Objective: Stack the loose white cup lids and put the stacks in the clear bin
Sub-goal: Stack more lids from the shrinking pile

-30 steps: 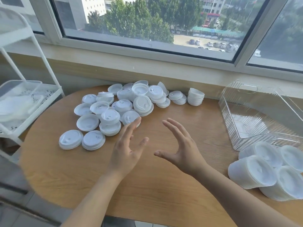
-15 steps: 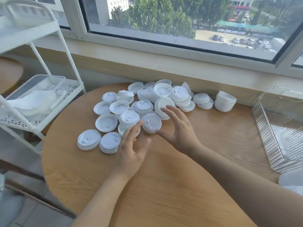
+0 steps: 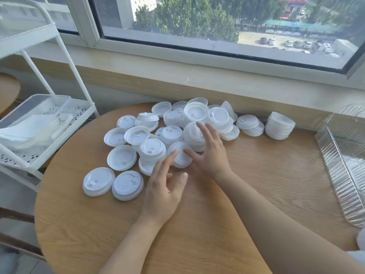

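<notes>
Both hands advanced into lid pile [image 3: 169,133] on bench [image 3: 256,175]: right hand [image 3: 209,153] flat, fingers extended, on lids; left hand [image 3: 164,186] relaxed, grasping nothing.

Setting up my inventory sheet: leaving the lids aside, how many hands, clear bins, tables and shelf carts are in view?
hands: 2, left hand and right hand
clear bin: 1
wooden table: 1
white shelf cart: 1
Total: 5
</notes>
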### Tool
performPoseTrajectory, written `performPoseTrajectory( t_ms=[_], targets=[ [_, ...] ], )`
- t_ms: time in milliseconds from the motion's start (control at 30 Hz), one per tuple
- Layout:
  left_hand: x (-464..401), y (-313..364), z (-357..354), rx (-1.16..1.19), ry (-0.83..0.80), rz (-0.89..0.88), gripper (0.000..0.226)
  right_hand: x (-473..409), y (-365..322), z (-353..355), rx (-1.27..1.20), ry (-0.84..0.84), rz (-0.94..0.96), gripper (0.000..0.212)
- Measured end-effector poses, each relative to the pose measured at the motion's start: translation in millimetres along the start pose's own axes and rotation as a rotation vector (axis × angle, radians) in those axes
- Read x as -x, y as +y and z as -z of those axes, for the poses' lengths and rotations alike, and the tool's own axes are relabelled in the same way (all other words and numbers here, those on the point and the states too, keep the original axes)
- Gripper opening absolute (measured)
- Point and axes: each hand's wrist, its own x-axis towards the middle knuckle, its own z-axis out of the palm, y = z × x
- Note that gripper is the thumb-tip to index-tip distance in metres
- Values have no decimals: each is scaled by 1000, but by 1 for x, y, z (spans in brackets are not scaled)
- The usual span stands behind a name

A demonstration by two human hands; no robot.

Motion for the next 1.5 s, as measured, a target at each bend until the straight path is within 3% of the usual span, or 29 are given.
performPoseTrajectory(
  t_ms=[233,433,633,767,867,1033,1233,1367,1500],
  targets=[
    [5,-2,-2,-17,0,-21,63,-3,7,1,-7,33,24,55],
    [9,0,-4,-31,-17,-18,60,27,22,16,1,139,60,42],
    [13,1,-5,-52,-11,-9,58,27,16,24,-49,113,67,70],
    [13,1,-4,-54,-8,3,57,2,5,17,6,-79,24,89],
    [12,-1,-4,-52,18,14,54,-7,6,6,50,-202,-7,90],
    [13,-1,-4,-61,20,23,55,1,12,3,48,-168,29,75],
    [15,0,-6,-112,2,-57,54,34,19,21,42,-96,112,73],
    [19,7,3,-119,16,-81,51,50,21,27,15,-76,114,86],
    [13,7,39,-214,144,-113,48,54,12,25,-32,-95,90,102]
  ],
)
